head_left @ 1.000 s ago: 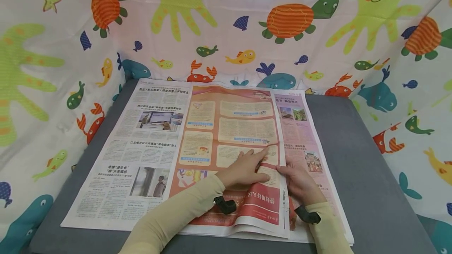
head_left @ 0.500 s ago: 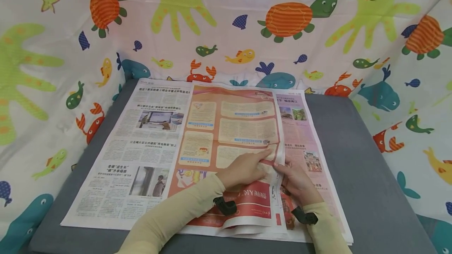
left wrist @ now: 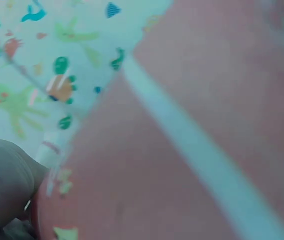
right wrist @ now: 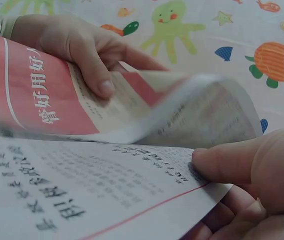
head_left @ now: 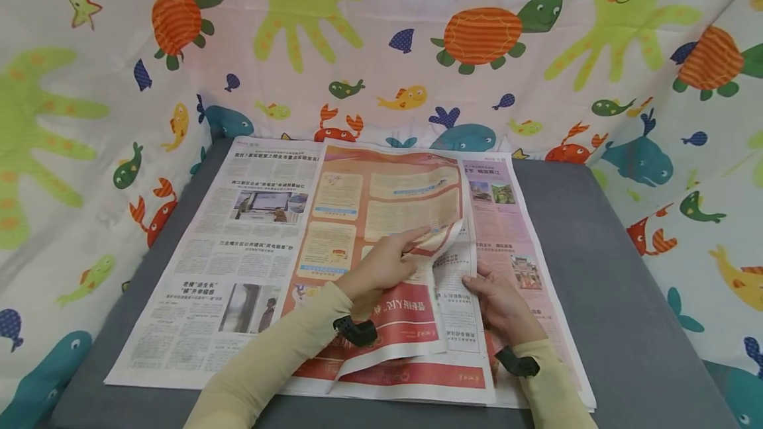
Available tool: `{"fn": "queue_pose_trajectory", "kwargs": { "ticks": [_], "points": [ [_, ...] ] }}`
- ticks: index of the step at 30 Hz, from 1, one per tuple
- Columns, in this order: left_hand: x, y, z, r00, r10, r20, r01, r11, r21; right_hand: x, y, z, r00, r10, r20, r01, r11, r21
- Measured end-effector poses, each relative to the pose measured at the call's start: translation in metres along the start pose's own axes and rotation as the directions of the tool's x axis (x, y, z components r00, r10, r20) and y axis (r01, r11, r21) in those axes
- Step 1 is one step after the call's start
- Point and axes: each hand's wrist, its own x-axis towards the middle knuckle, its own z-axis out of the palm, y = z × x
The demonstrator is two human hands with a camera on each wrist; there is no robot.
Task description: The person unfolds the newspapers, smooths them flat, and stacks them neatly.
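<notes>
A newspaper (head_left: 179,323) lies spread out, with an orange-and-red page (head_left: 411,313) partly lifted and curling on its right half. My left hand (head_left: 377,267) grips that page, its index finger stretched out; in the right wrist view its thumb presses the printed side. Beneath, a black-and-white page (head_left: 459,323) is exposed. My right hand (head_left: 507,300) pinches this lower page's right edge, thumb (right wrist: 221,160) on top and fingers below. In the left wrist view, the blurred lifted page (left wrist: 132,165) fills most of the picture and hides the grip.
The newspaper rests on a dark grey table (head_left: 602,283). A white cloth (head_left: 381,38) printed with sea animals hangs behind and along both sides. Each wrist wears a black strap (head_left: 356,331). A pinkish page (head_left: 507,217) shows at the newspaper's right.
My left hand has moved left with the orange-and-red page, which has peeled away from the black-and-white page below. My right hand has stayed nearly in place at the lower page's edge.
</notes>
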Motion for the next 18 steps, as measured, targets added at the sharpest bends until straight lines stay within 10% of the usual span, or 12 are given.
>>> {"fn": "queue_pose_trajectory", "kwargs": {
  "ticks": [9,18],
  "points": [
    [-0.031,-0.005,-0.073,0.984,-0.048,-0.170,-0.003,0.958,-0.288,-0.018,-0.026,-0.009,0.997,-0.034,0.073,0.039,0.997,-0.073],
    [-0.108,-0.025,-0.168,0.879,-0.243,-0.409,-0.042,0.817,-0.575,-0.055,-0.068,-0.045,0.997,-0.075,0.009,0.075,0.970,-0.231]
  ]
}}
